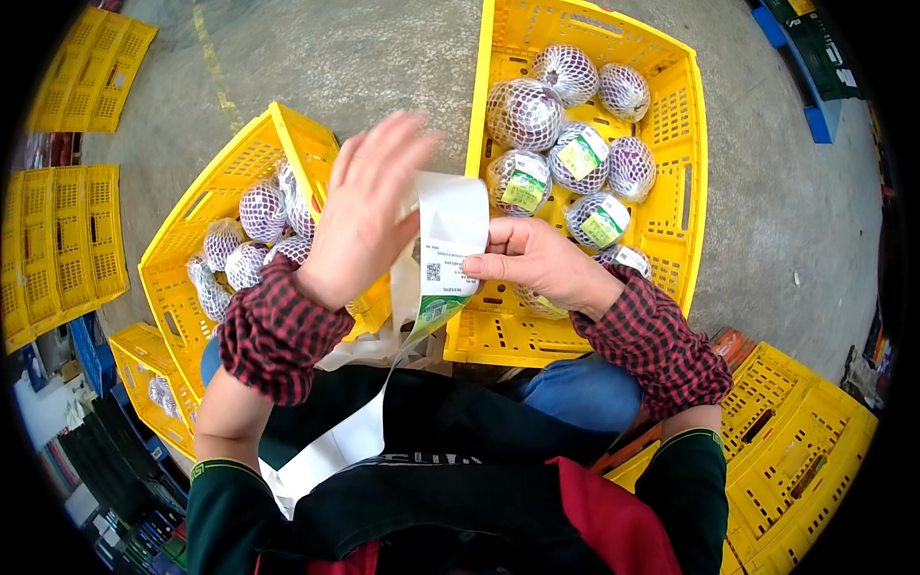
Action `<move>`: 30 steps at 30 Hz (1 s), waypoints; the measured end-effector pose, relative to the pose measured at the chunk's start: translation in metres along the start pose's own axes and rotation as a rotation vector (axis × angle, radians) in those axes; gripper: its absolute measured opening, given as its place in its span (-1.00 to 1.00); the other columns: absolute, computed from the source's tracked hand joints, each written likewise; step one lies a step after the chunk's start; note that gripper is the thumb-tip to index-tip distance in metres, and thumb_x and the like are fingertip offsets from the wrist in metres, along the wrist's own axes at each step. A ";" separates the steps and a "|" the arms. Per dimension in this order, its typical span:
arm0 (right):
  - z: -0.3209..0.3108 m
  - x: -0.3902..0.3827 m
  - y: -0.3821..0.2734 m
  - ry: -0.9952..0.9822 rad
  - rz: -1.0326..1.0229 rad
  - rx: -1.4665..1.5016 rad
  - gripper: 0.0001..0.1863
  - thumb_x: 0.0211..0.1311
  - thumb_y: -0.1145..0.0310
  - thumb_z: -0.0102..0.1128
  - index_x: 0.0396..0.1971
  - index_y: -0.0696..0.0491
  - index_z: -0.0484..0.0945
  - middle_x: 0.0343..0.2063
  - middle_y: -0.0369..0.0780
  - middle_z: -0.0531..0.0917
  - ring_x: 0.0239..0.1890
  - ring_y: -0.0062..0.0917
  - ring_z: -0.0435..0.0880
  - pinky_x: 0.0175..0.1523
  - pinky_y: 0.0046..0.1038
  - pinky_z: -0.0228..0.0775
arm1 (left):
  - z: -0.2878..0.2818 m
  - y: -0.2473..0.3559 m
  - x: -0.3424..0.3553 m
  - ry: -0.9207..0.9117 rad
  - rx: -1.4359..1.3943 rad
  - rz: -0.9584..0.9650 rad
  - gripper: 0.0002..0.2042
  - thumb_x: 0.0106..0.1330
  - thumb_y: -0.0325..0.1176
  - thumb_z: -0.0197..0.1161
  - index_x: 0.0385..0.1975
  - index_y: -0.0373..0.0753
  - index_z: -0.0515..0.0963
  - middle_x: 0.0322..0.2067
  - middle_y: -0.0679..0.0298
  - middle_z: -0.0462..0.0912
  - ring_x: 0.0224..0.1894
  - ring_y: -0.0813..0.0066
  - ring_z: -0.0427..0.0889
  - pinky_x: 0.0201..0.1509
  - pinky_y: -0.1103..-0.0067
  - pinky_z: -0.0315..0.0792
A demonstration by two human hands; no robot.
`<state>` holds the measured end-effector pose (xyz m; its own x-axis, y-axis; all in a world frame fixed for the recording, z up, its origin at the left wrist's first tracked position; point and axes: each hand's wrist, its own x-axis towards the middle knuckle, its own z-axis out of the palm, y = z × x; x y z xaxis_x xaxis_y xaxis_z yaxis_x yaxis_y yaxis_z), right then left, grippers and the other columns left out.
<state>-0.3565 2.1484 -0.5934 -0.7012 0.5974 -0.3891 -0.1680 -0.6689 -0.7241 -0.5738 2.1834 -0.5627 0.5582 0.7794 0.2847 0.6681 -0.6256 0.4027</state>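
Note:
Between the thumb and fingers of my right hand is the edge of a label strip. The strip is white, with print and a green patch, and its backing trails down over my lap. My left hand is raised just left of the strip, blurred, with its fingers stretched out and nothing visible in it. Beyond my right hand, a yellow crate holds round purple produce in white netting; several pieces bear green-and-white labels. More netted produce lies in a tilted yellow crate at the left, unlabelled where visible.
Yellow crates stand at the far left and lower right. A smaller yellow crate is at the lower left, near dark stacked crates. The concrete floor carries a faded yellow line. A blue-edged dark stack sits upper right.

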 end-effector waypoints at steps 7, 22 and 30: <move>-0.002 -0.028 0.009 0.217 0.012 -0.020 -0.73 0.27 0.33 0.26 -0.15 0.18 0.54 -0.37 -0.28 0.64 -0.30 -0.66 0.61 -0.19 -0.61 0.44 | 0.001 0.040 -0.004 -0.381 -0.659 -0.301 -0.47 0.20 -0.59 0.20 0.20 -0.24 0.26 -0.18 0.12 0.60 -0.11 0.11 0.63 -0.02 0.42 0.47; -0.173 -0.091 -0.016 1.168 -0.342 -0.945 -0.81 0.23 0.37 0.24 -0.28 0.17 0.49 -0.42 -0.21 0.62 -0.40 -0.56 0.59 -0.23 -0.52 0.44 | 0.021 0.019 -0.039 -0.358 -0.486 -0.334 -0.90 0.22 -0.50 0.22 -0.28 -0.28 0.56 -0.46 0.15 0.58 -0.38 0.17 0.58 -0.30 0.45 0.45; -0.259 -0.063 0.014 1.279 0.153 -1.855 -0.46 0.02 0.24 0.39 -0.03 0.17 0.42 -0.13 -0.04 0.54 -0.04 -0.19 0.55 -0.04 -0.25 0.48 | 0.037 0.050 -0.042 -0.460 -0.398 0.009 -0.68 -0.02 -0.58 0.28 -0.22 -0.19 0.51 -0.44 0.17 0.54 -0.31 0.14 0.58 -0.31 0.39 0.45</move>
<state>-0.1353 2.2160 -0.7270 0.1571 0.9871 0.0297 0.9848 -0.1588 0.0701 -0.5454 2.1182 -0.5870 0.7776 0.6236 -0.0803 0.4767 -0.5016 0.7219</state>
